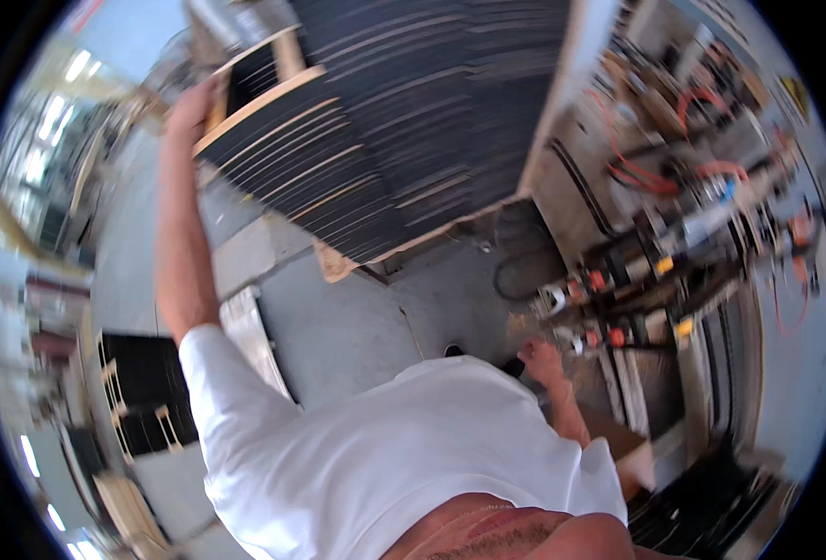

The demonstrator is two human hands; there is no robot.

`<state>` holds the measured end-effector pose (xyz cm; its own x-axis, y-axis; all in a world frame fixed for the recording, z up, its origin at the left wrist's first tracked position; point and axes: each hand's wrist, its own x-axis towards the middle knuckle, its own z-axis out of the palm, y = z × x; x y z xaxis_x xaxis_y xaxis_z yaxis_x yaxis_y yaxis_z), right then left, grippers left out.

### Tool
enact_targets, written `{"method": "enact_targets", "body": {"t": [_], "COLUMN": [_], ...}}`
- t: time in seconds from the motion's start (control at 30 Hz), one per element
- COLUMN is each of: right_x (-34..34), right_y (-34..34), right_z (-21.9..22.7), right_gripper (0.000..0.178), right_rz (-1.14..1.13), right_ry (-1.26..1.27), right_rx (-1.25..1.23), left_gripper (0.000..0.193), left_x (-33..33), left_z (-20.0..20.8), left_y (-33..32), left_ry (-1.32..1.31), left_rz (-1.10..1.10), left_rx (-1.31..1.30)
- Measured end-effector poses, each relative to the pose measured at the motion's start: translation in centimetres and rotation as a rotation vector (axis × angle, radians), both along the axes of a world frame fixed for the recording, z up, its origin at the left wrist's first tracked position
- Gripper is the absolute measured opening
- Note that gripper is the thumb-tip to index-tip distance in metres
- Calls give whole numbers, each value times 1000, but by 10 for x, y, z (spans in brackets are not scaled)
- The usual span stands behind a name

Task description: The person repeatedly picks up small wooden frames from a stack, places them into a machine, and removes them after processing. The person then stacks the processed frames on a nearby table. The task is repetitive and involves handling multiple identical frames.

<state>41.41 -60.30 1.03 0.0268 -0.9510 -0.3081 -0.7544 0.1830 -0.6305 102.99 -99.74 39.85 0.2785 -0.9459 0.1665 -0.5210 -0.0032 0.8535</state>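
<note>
My left arm is stretched out to the far left. My left hand point(189, 110) is closed on the outer edge of a light wooden frame point(262, 105) with a dark opening, at the left end of a tall stack of black panels point(413, 112). The panels have thin pale wood edges; motion blurs them. My right hand point(541, 362) hangs low beside my body, near the clamp-like heads of a machine point(609, 280). Its fingers are loosely bent and somewhat apart, and nothing shows in them.
The machine on the right carries orange hoses point(651, 182) and metal rails. Grey floor point(338, 327) lies between me and the stack. A pale board point(256, 341) and another black stack with wooden edges point(147, 397) stand at the left. A cardboard box point(623, 453) is behind my right arm.
</note>
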Motion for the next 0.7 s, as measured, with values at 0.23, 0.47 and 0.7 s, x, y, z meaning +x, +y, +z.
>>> {"method": "enact_targets", "body": {"t": [0.23,0.47,0.7], "right_x": [-73,-178,-217], "right_y": [22,124,304], "right_z": [77,250,397], "right_gripper": [29,26,27], "right_rz": [-387,-631,-989], "right_ry": [53,597,1511], "right_rx": [-204,-703,-568], "left_gripper": [30,21,26], "left_x": [-111,-450,-644], "left_z": [49,-105,-289], "left_y": [117,211,275], "left_ry": [-289,352,603], "left_rz": [319,-577,-1095], "left_rx": [-804,-782,461]}}
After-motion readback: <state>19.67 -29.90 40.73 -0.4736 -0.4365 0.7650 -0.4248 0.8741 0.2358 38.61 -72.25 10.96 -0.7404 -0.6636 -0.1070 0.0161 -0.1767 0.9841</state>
